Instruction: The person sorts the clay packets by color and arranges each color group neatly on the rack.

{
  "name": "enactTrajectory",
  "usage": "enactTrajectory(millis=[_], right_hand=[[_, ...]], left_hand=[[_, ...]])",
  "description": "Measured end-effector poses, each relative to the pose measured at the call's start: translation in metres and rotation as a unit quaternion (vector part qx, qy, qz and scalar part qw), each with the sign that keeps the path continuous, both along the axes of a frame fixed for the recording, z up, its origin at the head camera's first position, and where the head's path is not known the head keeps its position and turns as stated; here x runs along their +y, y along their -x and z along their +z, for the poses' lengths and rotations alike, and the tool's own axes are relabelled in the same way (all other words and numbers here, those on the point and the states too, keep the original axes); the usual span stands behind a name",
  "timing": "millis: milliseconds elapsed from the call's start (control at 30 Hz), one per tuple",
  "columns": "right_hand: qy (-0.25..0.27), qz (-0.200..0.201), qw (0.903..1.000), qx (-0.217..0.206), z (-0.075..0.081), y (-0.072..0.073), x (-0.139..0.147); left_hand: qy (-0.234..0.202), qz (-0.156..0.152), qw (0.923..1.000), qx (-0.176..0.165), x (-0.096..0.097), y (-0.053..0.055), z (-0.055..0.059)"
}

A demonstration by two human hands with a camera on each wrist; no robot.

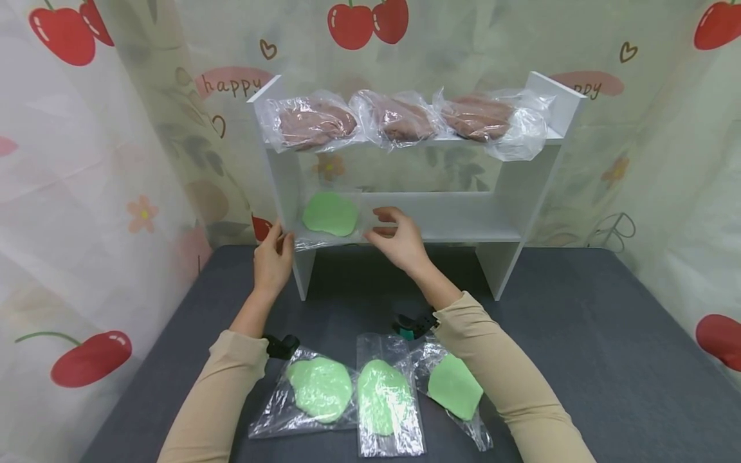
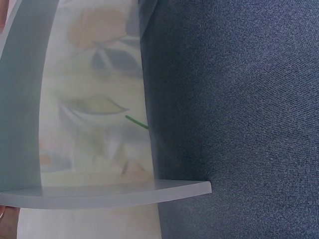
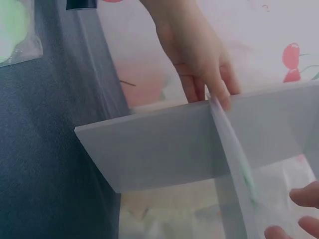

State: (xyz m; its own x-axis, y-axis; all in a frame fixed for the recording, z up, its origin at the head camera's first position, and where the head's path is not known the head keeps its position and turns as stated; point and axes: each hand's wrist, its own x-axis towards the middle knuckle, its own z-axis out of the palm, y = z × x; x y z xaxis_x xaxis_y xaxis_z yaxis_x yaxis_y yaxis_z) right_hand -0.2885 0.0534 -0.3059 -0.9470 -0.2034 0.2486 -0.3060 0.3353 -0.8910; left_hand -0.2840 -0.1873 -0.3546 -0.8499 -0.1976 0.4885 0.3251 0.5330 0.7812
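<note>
A flat green piece in a clear plastic bag (image 1: 330, 214) lies on the lower board at the left end of a white shelf rack (image 1: 463, 215). My left hand (image 1: 272, 260) holds the front edge of the rack's left side panel, beside the bag. In the right wrist view, the fingers of that left hand (image 3: 202, 59) lie on both sides of the panel edge. My right hand (image 1: 402, 241) hovers just right of the bag, fingers loosely bent and apart, with nothing between them. Its fingertips (image 3: 305, 194) show at the lower right of the right wrist view.
On the dark table (image 1: 579, 334) in front lie a left green bag (image 1: 321, 389), a middle green bag (image 1: 382, 399) and a right green bag (image 1: 455, 386). Brown lumps in clear bags (image 1: 318, 122) line the upper board. A printed curtain (image 1: 116, 212) surrounds the table.
</note>
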Motion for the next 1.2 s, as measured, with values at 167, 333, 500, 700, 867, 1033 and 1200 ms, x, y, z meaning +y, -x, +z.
enactTrajectory(millis=[167, 333, 500, 700, 867, 1033, 1200], right_hand=[[-0.029, 0.028, 0.9991, 0.011, -0.002, -0.01, 0.015], [-0.062, 0.073, 0.9954, 0.004, -0.009, -0.018, 0.03], [-0.088, 0.12, 0.9888, -0.007, -0.019, -0.024, 0.047], [-0.109, 0.159, 0.9809, -0.026, -0.035, -0.025, 0.071], [-0.129, 0.2, 0.9706, -0.035, -0.051, -0.027, 0.092], [-0.154, 0.24, 0.9574, -0.046, -0.067, -0.031, 0.114], [-0.165, 0.267, 0.9471, -0.064, -0.082, -0.036, 0.134]], left_hand=[[0.003, 0.002, 1.0, 0.003, 0.0, 0.001, -0.001], [0.007, 0.004, 0.9999, 0.008, 0.0, 0.001, -0.001], [0.009, 0.006, 0.9999, 0.013, 0.0, 0.001, -0.001], [0.007, 0.004, 0.9999, 0.015, -0.001, 0.001, -0.002], [0.007, 0.006, 0.9999, 0.011, -0.001, 0.002, -0.001], [0.007, 0.008, 0.9999, 0.008, 0.0, 0.002, -0.001], [0.006, 0.005, 0.9999, 0.013, -0.001, 0.002, -0.001]])
